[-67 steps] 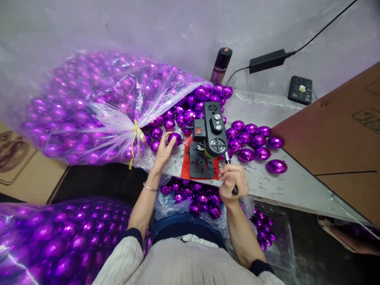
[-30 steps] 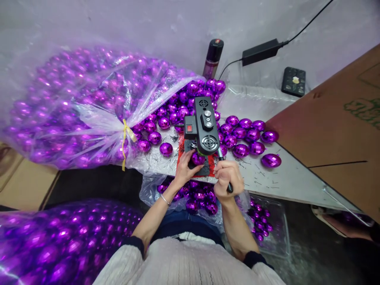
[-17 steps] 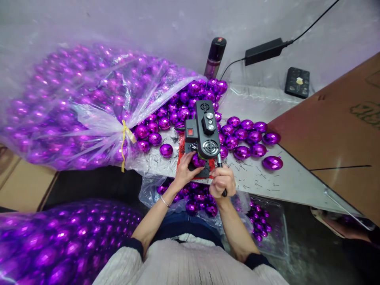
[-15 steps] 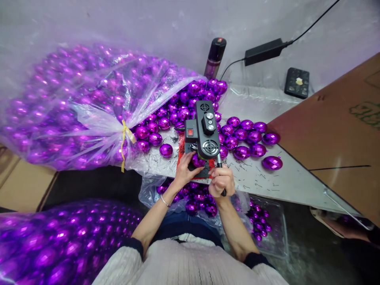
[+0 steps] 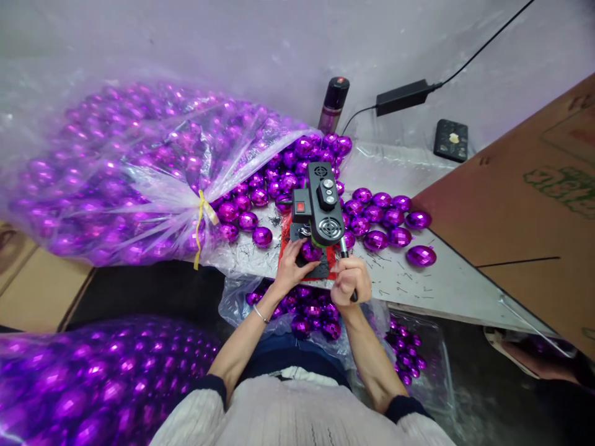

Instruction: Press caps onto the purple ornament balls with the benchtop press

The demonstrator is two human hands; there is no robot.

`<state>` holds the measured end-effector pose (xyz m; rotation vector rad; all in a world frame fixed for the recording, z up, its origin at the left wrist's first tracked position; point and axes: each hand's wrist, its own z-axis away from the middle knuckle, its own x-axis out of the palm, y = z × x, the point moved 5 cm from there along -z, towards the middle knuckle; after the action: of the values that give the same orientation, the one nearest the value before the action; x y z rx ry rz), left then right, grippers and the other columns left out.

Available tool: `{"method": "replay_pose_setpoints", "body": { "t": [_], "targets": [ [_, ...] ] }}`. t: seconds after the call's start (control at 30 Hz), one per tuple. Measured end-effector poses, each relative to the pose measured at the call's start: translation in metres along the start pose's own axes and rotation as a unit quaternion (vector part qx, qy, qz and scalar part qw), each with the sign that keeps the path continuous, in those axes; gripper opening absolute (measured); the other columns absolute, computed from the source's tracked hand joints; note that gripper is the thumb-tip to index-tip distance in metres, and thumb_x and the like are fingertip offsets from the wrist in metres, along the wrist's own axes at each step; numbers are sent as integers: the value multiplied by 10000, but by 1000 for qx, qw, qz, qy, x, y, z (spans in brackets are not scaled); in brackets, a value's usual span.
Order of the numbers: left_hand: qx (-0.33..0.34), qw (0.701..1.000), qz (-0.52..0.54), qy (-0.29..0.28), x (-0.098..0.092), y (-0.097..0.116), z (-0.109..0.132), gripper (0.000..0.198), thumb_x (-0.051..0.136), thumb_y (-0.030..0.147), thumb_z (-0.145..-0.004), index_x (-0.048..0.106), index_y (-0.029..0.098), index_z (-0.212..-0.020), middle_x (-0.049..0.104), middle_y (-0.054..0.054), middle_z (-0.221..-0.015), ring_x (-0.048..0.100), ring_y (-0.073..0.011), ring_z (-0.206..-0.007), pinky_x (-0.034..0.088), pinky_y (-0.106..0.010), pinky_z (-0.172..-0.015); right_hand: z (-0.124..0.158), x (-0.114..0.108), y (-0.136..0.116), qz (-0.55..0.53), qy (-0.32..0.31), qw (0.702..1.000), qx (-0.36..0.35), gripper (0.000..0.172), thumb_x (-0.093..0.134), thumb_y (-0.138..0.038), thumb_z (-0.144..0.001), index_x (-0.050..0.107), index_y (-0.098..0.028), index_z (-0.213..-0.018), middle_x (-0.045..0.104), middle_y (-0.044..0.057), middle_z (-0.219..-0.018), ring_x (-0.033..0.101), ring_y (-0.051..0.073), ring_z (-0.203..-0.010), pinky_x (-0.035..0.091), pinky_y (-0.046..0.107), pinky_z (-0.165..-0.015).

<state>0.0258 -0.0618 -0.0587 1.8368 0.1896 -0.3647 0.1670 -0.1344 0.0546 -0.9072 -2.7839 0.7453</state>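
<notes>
A small black machine [image 5: 321, 210] with a red switch stands on a red pad at the table's front edge. My left hand [image 5: 292, 267] holds a faceted purple ornament [image 5: 308, 251] on the machine's base plate, under its head. My right hand [image 5: 352, 282] is closed around the machine's black lever handle [image 5: 344, 254], just right of the ornament. Loose purple ornaments [image 5: 385, 223] lie on the table to the right of the machine and behind it.
A large clear bag of purple ornaments [image 5: 130, 173], tied with yellow string, fills the table's left. Another bag [image 5: 97, 384] lies at lower left, and one [image 5: 307, 310] in my lap. A dark can [image 5: 333, 104], power adapter [image 5: 402, 97], black box [image 5: 450, 140] and cardboard [image 5: 525, 204] stand behind and right.
My left hand took an ornament from the pile at the left and brought it under the machine's head. My right hand kept hold of the lever and drew it slightly toward me.
</notes>
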Motion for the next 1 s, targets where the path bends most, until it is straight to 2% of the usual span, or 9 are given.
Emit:
{"method": "replay_pose_setpoints", "body": {
  "t": [0.1,0.23,0.37,0.43,0.57,0.67,0.83,0.9,1.0],
  "targets": [
    [28,999,-24,12,-4,2,13,690,852,545,-845,628,226,-1415,710,-157,-1394,656,-345,-1352,454,-588,-1230,-24,-3,-12,35,-22,998,45,330,487,-199,-1021,516,-237,-695,605,-11,-705,574,136,-614,431,317,-565],
    [103,989,-110,-2,-12,5,57,666,787,527,-914,583,237,-1478,698,-171,-1383,662,-339,-1334,480,-579,-1201,-38,-6,-21,34,-35,997,66,335,511,-188,-1015,528,-236,-684,599,-10,-679,591,147,-634,419,324,-570],
    [165,971,-170,-42,-26,7,87,987,832,757,-740,553,228,-1525,652,-210,-1431,623,-397,-1375,448,-607,-1207,-31,-6,-18,34,-39,997,58,332,514,-229,-1020,551,-237,-690,601,-5,-673,590,157,-623,426,336,-567],
    [149,973,-174,2,-44,9,77,1058,763,849,-730,544,199,-1535,614,-238,-1482,584,-417,-1415,426,-596,-1216,-26,-6,-16,33,-36,997,56,339,512,-244,-1025,552,-239,-689,601,-3,-673,594,159,-622,428,335,-563],
    [0,965,-180,193,-95,5,22,769,592,725,-963,601,142,-1465,636,-252,-1446,581,-388,-1409,410,-523,-1217,-23,-6,-15,38,-30,997,54,350,506,-238,-1032,548,-240,-685,600,-3,-677,593,155,-617,428,330,-554],
    [-69,960,-162,217,-112,2,-15,722,749,674,-883,666,136,-1358,718,-225,-1257,632,-398,-1329,470,-478,-1153,-23,-5,-16,35,-34,997,52,336,505,-213,-1026,555,-236,-696,608,-4,-687,592,150,-617,435,327,-552],
    [-153,977,-87,122,-99,-5,-31,574,879,528,-806,706,166,-1216,756,-162,-1129,709,-373,-1198,539,-460,-1062,-27,-6,-19,22,-40,998,49,334,516,-212,-1026,549,-236,-694,598,-12,-675,602,152,-640,435,324,-562],
    [-199,975,35,89,-84,-7,-27,569,871,520,-811,677,186,-1228,772,-131,-1127,745,-324,-1116,562,-451,-1030,-31,-5,-21,28,-39,997,61,340,512,-221,-1031,541,-237,-693,597,-10,-678,594,151,-637,426,329,-564],
    [-246,941,230,40,-55,-4,-17,590,861,548,-801,630,202,-1219,790,-107,-1124,768,-272,-1054,584,-434,-1004,-40,-4,-24,38,-30,996,76,357,507,-212,-1034,522,-237,-678,573,-14,-656,585,149,-629,412,330,-569]
  ]
}}
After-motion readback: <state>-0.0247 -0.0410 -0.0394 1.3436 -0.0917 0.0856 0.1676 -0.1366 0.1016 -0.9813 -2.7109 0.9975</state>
